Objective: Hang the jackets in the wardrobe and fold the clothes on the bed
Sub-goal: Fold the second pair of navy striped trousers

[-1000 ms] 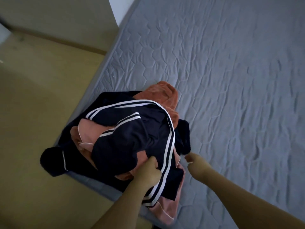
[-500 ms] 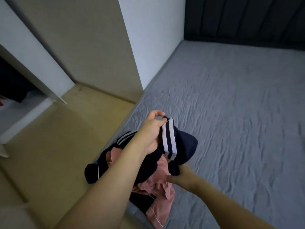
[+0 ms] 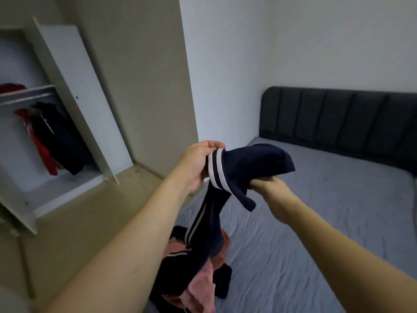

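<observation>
Both arms raised, fingers curled.
Left hand (image 3: 198,166) pinches at frame centre; right hand (image 3: 269,188) grips just lower right.

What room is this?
Most likely a bedroom. There is a bed with a dark padded headboard, and an open wardrobe with clothes hanging inside it.

The track jacket (image 3: 246,163) is dark blue with 2 white stripes. The bed (image 3: 327,222) is gray; its headboard (image 3: 338,118) is dark gray.
</observation>
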`<state>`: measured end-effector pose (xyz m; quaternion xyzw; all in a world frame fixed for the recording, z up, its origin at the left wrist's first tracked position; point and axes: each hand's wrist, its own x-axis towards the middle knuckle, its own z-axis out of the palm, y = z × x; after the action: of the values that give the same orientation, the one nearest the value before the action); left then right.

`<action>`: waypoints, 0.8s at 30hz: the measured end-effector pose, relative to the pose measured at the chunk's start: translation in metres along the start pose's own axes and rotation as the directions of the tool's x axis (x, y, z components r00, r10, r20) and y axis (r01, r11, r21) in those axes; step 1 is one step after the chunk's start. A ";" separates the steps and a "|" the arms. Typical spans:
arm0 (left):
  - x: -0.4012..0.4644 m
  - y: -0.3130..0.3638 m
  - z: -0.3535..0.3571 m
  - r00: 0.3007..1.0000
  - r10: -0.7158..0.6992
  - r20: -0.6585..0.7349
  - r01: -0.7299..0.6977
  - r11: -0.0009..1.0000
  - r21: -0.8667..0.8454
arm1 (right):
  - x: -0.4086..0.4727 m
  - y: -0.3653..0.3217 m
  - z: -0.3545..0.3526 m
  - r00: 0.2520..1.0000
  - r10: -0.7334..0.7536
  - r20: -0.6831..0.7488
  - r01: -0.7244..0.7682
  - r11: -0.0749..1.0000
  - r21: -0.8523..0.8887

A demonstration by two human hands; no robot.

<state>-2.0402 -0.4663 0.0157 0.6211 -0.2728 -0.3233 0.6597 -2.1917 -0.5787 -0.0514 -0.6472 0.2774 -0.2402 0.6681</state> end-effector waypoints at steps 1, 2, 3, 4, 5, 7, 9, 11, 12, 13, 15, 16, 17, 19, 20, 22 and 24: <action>-0.004 0.003 0.001 1.000 0.006 0.000 -0.006 1.000 0.019 | -0.002 -0.014 -0.004 0.999 -0.038 -0.018 0.039 0.995 0.097; -0.009 0.004 0.002 1.000 0.007 -0.007 -0.007 0.999 0.033 | -0.004 -0.028 -0.008 0.997 -0.076 -0.026 0.079 0.982 0.174; -0.014 0.004 0.003 1.000 0.002 -0.013 -0.001 0.999 0.051 | -0.009 -0.042 -0.012 0.995 -0.102 -0.019 0.103 0.967 0.231; -0.022 0.002 0.005 1.000 -0.010 -0.010 0.010 0.998 0.069 | -0.015 -0.054 -0.014 0.995 -0.101 0.002 0.097 0.957 0.273; -0.032 -0.002 0.008 1.000 -0.016 0.007 0.015 0.996 0.087 | -0.022 -0.065 -0.017 0.996 -0.085 0.025 0.073 0.947 0.312; -0.047 -0.011 0.015 0.998 -0.012 0.056 0.006 0.994 0.109 | -0.031 -0.085 -0.022 0.999 -0.026 0.026 0.013 0.913 0.408; -0.063 -0.021 0.026 0.997 0.016 0.076 -0.029 0.984 0.178 | -0.045 -0.109 -0.029 0.999 -0.038 -0.022 0.044 0.878 0.477; -0.079 -0.035 0.049 0.990 0.055 0.130 -0.099 0.926 0.363 | -0.063 -0.129 -0.035 0.993 -0.086 -0.076 0.111 0.894 0.434; -0.087 -0.047 0.065 0.985 0.032 0.168 -0.109 0.874 0.474 | -0.075 -0.134 -0.040 0.990 -0.110 -0.087 0.136 0.903 0.408; -0.094 -0.062 0.081 0.983 -0.026 0.180 -0.083 0.815 0.573 | -0.087 -0.137 -0.046 0.987 -0.129 -0.093 0.155 0.911 0.383; -0.110 -0.100 0.112 0.977 -0.159 0.144 0.023 0.745 0.667 | -0.111 -0.138 -0.066 0.983 -0.156 -0.097 0.180 0.921 0.345; -0.119 -0.121 0.126 0.969 -0.215 0.124 0.074 0.726 0.684 | -0.124 -0.138 -0.079 0.982 -0.157 -0.100 0.182 0.928 0.326; -0.131 -0.141 0.139 0.959 -0.267 0.098 0.123 0.700 0.703 | -0.133 -0.138 -0.095 0.982 -0.152 -0.112 0.180 0.933 0.311; -0.157 -0.170 0.160 0.938 -0.347 0.004 0.244 0.667 0.703 | -0.151 -0.136 -0.130 0.986 -0.072 -0.148 0.116 0.943 0.312; -0.166 -0.179 0.170 0.932 -0.360 -0.043 0.295 0.684 0.667 | -0.160 -0.135 -0.149 0.988 -0.016 -0.156 0.067 0.942 0.329; -0.179 -0.182 0.192 0.937 -0.345 -0.059 0.315 0.759 0.570 | -0.175 -0.128 -0.183 0.991 0.035 -0.131 0.018 0.923 0.384; -0.186 -0.172 0.216 0.952 -0.304 -0.033 0.280 0.825 0.491 | -0.183 -0.118 -0.212 0.999 -0.031 -0.042 0.045 0.912 0.408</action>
<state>-2.3392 -0.4659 -0.1311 0.7944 -0.2630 -0.3550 0.4168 -2.4653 -0.6150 0.0752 -0.4943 0.2198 -0.3170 0.7790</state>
